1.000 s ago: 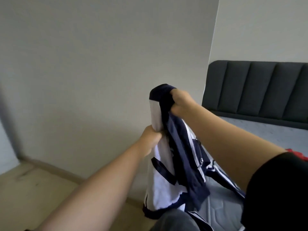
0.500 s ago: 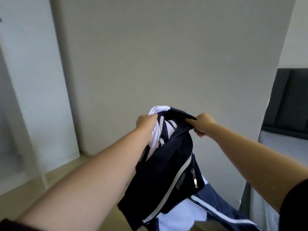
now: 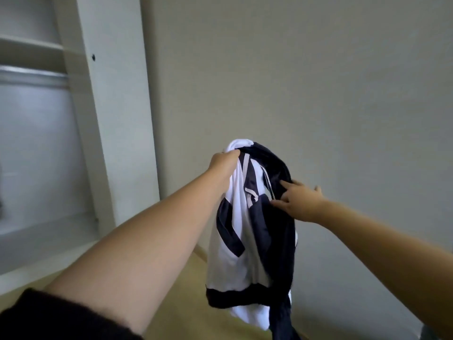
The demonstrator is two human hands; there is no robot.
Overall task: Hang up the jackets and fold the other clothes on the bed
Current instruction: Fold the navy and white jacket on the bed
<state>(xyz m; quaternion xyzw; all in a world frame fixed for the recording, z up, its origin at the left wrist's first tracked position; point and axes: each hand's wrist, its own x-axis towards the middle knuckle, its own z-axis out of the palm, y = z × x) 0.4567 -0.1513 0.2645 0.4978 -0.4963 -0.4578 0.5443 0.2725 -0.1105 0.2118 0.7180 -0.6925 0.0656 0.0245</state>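
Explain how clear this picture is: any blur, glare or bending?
Head view: light is soft and even, no glare; the jacket, left hand and right hand look slightly smeared; the wardrobe post leans at the frame edge, a wide-lens effect.

The scene is taken by a single wide-angle camera worn on the head, directed forward and slightly downward. The jacket (image 3: 252,229) is framed close, near the centre. A plain wall (image 3: 318,82) is faced behind it. What may be an open wardrobe (image 3: 36,143) is caught, somewhat blurred, at the left edge.
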